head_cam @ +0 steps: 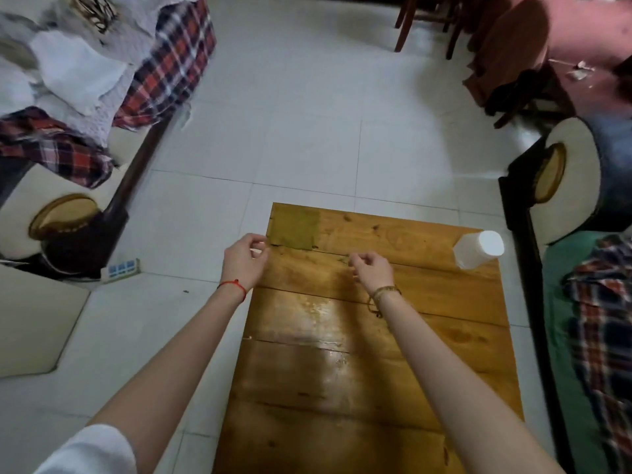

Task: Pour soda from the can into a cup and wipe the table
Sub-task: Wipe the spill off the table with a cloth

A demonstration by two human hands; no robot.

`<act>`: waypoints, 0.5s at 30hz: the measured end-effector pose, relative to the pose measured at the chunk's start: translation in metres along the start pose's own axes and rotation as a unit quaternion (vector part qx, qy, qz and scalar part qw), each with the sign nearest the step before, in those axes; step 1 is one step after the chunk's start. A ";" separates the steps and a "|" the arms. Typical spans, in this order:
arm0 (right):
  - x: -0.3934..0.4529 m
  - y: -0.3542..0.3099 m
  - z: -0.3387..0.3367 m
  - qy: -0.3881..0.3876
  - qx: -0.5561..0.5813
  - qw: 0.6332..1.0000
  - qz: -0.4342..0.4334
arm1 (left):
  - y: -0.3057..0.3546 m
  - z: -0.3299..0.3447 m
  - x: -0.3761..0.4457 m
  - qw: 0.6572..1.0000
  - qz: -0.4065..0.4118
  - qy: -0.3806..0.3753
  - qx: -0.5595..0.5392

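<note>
A flat olive-green cloth (294, 230) lies spread on the far left corner of the wooden table (427, 302). A white translucent plastic cup (477, 249) stands near the far right corner. My left hand (244, 261) hovers at the table's left edge, its loosely curled fingertips right beside the cloth's near corner and holding nothing. Over the table's middle, just right of the cloth, my right hand (372, 270) is also loosely curled and empty. No soda can is in view.
A glossy wet-looking patch (321, 323) shines on the table's middle boards. White tiled floor (290, 138) surrounds the table. A sofa with plaid and white fabrics (102, 80) is at left, a dark wooden bench with cushions (581, 302) at right, and chairs (506, 46) at the back.
</note>
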State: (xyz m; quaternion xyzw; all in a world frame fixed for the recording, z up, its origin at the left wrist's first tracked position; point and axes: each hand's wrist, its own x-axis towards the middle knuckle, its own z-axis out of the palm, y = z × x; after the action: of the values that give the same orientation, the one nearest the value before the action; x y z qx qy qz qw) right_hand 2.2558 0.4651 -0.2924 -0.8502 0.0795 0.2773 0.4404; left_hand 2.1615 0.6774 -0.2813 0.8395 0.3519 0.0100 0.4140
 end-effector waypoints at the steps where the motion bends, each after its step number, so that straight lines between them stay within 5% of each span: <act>1: 0.019 -0.002 0.010 -0.004 -0.009 1.000 0.003 | -0.006 0.010 0.019 1.000 -0.009 -0.001 0.002; 15: 0.210 0.032 0.135 -0.007 -0.048 0.998 0.039 | -0.101 0.126 0.178 0.993 -0.121 -0.004 -0.007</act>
State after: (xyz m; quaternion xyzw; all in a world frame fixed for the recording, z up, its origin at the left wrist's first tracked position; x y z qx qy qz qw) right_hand 2.3648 0.5758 -0.4900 -0.8645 0.0962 0.3037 0.3888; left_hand 2.2758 0.7386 -0.4839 0.7881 0.4487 -0.0411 0.4194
